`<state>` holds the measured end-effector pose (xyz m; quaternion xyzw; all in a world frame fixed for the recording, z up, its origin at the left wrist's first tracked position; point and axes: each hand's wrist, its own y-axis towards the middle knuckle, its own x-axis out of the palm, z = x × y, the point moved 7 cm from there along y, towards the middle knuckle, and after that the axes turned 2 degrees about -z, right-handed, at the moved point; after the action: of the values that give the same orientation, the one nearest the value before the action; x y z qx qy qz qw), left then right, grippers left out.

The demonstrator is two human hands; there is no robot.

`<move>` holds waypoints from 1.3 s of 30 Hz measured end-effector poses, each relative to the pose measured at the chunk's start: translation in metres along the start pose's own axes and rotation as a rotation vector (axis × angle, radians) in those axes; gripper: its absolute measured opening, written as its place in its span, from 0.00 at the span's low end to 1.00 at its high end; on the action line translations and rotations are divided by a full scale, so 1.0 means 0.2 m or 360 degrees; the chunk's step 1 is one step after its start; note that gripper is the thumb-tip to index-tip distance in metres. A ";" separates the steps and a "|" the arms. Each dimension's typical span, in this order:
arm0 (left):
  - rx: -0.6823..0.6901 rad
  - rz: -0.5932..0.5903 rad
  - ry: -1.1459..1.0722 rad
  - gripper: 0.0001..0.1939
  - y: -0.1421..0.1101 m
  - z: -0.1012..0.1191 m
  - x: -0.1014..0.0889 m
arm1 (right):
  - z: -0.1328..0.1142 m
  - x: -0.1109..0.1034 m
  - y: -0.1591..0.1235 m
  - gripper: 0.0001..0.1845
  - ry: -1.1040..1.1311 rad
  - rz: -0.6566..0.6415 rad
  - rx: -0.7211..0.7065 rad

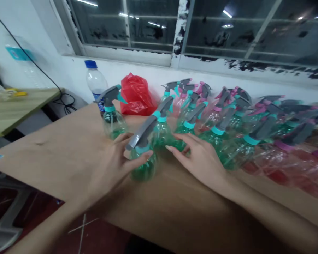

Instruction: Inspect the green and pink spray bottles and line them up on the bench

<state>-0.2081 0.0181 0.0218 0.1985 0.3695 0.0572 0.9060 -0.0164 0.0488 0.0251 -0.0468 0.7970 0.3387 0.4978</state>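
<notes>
My left hand (pixel 116 162) is wrapped round a green spray bottle (pixel 144 165) with a grey trigger head and a teal collar, standing on the brown table (pixel 69 141). My right hand (pixel 198 158) lies just right of it, fingers stretched out and resting against the neighbouring green bottles (pixel 185 137). Another green spray bottle (pixel 112 120) stands apart at the left.
Several green and pink spray bottles (pixel 254 130) crowd the table's right side up to the wall. A red plastic bag (pixel 136 95) and a clear water bottle (pixel 95 83) stand at the back. A second table (pixel 13 109) sits at far left, a window behind.
</notes>
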 end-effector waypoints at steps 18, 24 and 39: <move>0.0099 0.0131 -0.0026 0.19 0.33 -0.36 -0.09 | 0.01 0.22 0.30 0.38 0.0261 0.0025 0.0205; 0.0129 0.0048 -0.0033 0.18 0.41 -0.35 -0.06 | 0.03 0.30 0.34 0.39 0.0261 0.0013 0.0153; 0.0135 0.0075 -0.0095 0.20 0.40 -0.31 -0.04 | -0.04 0.26 0.28 0.37 0.0236 -0.0238 0.0281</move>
<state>-0.2541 0.1088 0.0186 0.2471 0.3396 0.0568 0.9058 -0.0712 0.1016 0.0115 -0.0871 0.8527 0.2248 0.4635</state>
